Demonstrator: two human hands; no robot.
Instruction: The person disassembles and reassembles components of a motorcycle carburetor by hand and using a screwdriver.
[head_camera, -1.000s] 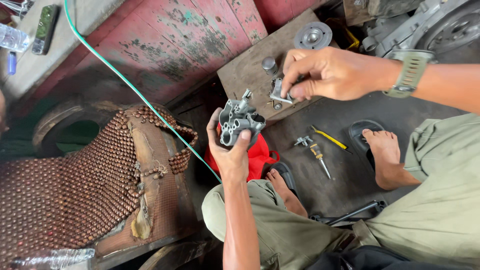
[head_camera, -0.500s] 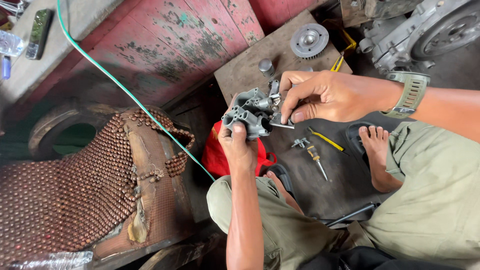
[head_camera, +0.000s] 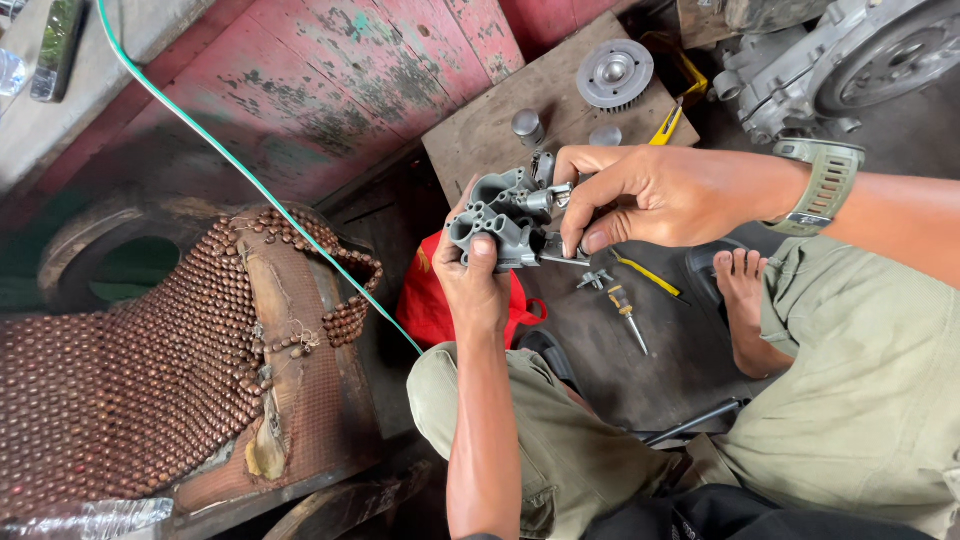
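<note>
- A grey metal casting (head_camera: 503, 220) is gripped from below in the left hand (head_camera: 472, 285), above the knees.
- A small metal part (head_camera: 556, 196) is pinched against it by the right hand (head_camera: 640, 195); the casting is best kept steady and the part seated squarely.
- A screwdriver (head_camera: 626, 312) lies on the floor beneath.
- The joint is hidden by fingers (head_camera: 592, 240).

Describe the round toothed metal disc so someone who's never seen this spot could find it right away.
Start at the worn wooden board lying against the red painted panel, above the hands. The disc sits near the board's far end, beyond two small metal cylinders. It alone is wide, flat and grey, with fine teeth round its rim and a raised hub in the middle.
</note>
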